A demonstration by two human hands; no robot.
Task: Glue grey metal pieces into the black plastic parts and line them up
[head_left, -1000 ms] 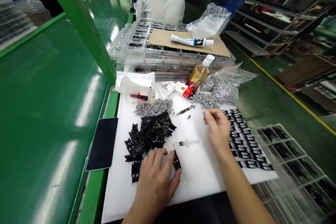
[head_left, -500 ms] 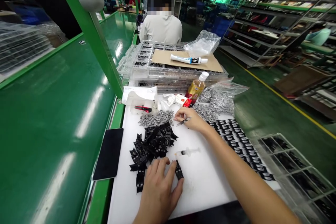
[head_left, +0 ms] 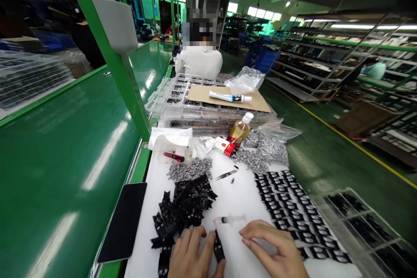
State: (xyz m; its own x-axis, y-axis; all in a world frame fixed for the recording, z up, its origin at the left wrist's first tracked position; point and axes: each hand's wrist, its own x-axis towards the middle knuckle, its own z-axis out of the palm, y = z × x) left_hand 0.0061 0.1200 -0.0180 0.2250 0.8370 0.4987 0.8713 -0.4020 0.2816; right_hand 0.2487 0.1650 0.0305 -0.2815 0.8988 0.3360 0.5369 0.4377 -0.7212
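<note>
My left hand point(head_left: 194, 254) lies at the lower middle, thumb and index finger against a narrow black plastic part point(head_left: 219, 245) on the white board. Its other fingers rest at the edge of a heap of similar black parts point(head_left: 187, 202). To the right, my right hand point(head_left: 275, 243) has thumb and index finger pinched together; whatever is between the tips is too small to make out. A clear syringe point(head_left: 230, 219) lies between the hands, just beyond them. Farther off are tweezers point(head_left: 227, 174) and a pile of small grey pieces point(head_left: 190, 169).
Rows of black parts with grey pieces point(head_left: 296, 213) cover the board's right side. Behind stand a drink bottle point(head_left: 239, 130), a red-and-white box point(head_left: 224, 145), a cutter point(head_left: 173, 157) and stacked trays point(head_left: 208, 115). A dark tablet point(head_left: 124, 221) lies left. A person point(head_left: 199, 58) sits ahead.
My right hand has left the grey pile and come back toward me, near the syringe. The tweezers it had now lie on the board. My view has tilted upward; my left hand stays at the black part.
</note>
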